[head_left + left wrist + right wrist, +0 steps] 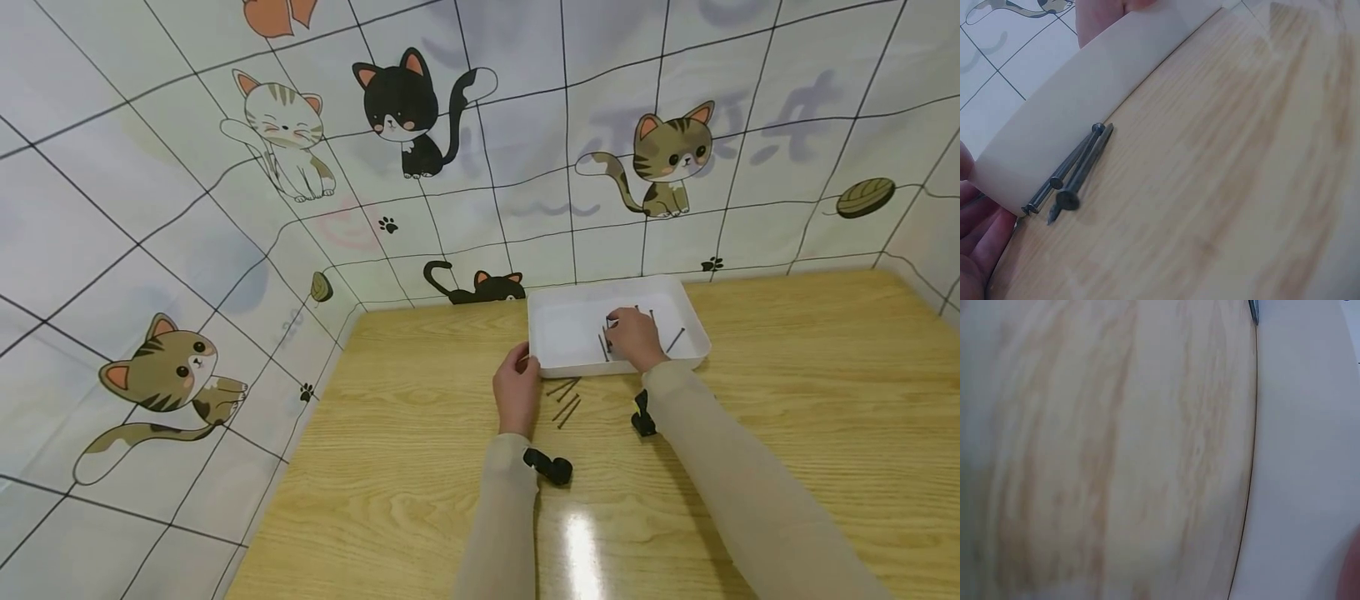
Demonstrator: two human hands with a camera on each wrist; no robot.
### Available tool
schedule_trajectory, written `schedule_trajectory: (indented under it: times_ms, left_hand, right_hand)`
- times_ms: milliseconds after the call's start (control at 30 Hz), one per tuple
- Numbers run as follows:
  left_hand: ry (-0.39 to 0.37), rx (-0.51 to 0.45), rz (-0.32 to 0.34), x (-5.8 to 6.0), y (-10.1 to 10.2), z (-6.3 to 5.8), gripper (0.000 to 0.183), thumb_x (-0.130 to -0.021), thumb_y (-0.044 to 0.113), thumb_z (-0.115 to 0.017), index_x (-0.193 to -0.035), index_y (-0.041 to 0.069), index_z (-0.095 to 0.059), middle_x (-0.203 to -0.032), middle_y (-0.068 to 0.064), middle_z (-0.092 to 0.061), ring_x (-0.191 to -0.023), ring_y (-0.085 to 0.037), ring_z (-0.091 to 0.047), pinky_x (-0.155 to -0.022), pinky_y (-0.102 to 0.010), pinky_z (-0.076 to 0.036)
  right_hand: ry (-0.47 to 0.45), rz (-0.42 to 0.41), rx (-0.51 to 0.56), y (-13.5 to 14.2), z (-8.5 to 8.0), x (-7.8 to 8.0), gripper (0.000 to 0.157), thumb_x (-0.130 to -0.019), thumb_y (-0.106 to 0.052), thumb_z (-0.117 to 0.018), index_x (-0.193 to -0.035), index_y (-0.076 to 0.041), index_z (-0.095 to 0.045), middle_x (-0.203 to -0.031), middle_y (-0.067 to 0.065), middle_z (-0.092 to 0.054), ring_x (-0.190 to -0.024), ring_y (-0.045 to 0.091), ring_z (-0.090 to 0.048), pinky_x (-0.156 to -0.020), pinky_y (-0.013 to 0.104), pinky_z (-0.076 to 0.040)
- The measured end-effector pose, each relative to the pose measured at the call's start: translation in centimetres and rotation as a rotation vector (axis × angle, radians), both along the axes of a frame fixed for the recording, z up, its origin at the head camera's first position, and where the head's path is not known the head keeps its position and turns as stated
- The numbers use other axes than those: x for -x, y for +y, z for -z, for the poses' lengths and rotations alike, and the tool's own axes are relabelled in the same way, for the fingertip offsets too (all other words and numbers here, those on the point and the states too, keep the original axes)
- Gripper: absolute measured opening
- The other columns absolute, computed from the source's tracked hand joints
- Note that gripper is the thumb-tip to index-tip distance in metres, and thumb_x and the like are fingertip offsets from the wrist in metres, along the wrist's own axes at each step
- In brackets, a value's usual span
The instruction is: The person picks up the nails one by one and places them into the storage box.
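A shallow white tray (570, 369) stands at the back of the wooden table, with several dark nails (676, 339) lying in it. My right hand (633, 336) reaches over its front wall, fingers curled, and appears to pinch a nail (608, 327) partly hidden by the fingertips. The left hand (517, 390) grips the tray's front left corner; in the left wrist view its thumb is against the wall and its fingers (985, 234) wrap the corner. Several more nails (566, 406) lie on the table before the tray, close to the left hand. The right wrist view barely shows the right hand.
The wooden table (405, 467) extends in front of the tray and to both sides. Behind it and along its left side rises a wall covering (525, 192) printed with cats and grid lines. A black device (551, 467) is strapped at each wrist.
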State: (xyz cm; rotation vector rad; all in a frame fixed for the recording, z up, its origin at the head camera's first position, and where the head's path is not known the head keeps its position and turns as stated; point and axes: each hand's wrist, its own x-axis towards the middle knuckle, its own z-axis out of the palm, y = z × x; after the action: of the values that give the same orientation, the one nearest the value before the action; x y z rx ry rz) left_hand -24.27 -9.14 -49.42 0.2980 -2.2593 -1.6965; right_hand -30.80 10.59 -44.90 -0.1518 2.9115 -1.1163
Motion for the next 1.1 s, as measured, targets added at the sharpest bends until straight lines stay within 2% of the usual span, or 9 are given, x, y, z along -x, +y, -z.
schedule_trajectory:
  times_ms: [200, 500, 800, 1100]
  left_hand:
    - [0.002, -0.001, -0.001, -0.04, 0.07, 0.09, 0.032, -0.087, 0.028, -0.053, -0.117, 0.021, -0.06, -0.106, 0.004, -0.062, -0.088, -0.004, -0.056, -0.074, -0.029, -0.047]
    - [0.005, 0.01, -0.006, 0.06, 0.06, 0.13, 0.032, -0.087, 0.029, -0.052, -0.116, 0.023, -0.06, -0.108, 0.006, -0.061, -0.09, -0.003, -0.056, -0.076, -0.029, -0.046]
    - [-0.004, 0.004, -0.015, -0.07, -0.01, -0.11, 0.031, -0.087, 0.03, -0.052, -0.116, 0.023, -0.06, -0.105, 0.007, -0.061, -0.089, -0.004, -0.056, -0.075, -0.028, -0.047]
    - [-0.003, 0.0, -0.01, -0.1, 0.03, -0.22, 0.032, -0.086, 0.03, -0.052, -0.116, 0.022, -0.06, -0.105, 0.005, -0.062, -0.089, -0.004, -0.056, -0.075, -0.029, -0.047]
  right_hand:
    - [-0.027, 0.002, -0.029, -0.07, -0.03, 0.12, 0.036, -0.085, -0.007, -0.051, -0.117, 0.01, -0.052, -0.105, 0.024, -0.059, -0.09, 0.035, -0.056, -0.076, 0.046, -0.044]
    - [-0.022, -0.004, -0.056, -0.12, -0.07, 0.13, 0.032, -0.085, -0.006, -0.049, -0.112, 0.01, -0.056, -0.11, 0.026, -0.056, -0.097, 0.038, -0.054, -0.081, 0.048, -0.042]
    - [0.007, -0.029, -0.013, -0.2, -0.34, -0.07, 0.031, -0.087, -0.006, -0.048, -0.112, 0.01, -0.056, -0.111, 0.026, -0.056, -0.097, 0.038, -0.053, -0.082, 0.049, -0.041]
    - [0.028, -0.014, 0.11, -0.33, -0.19, -0.08, 0.031, -0.092, -0.013, -0.041, -0.114, -0.001, -0.059, -0.108, 0.016, -0.057, -0.082, 0.026, -0.053, -0.068, 0.038, -0.041]
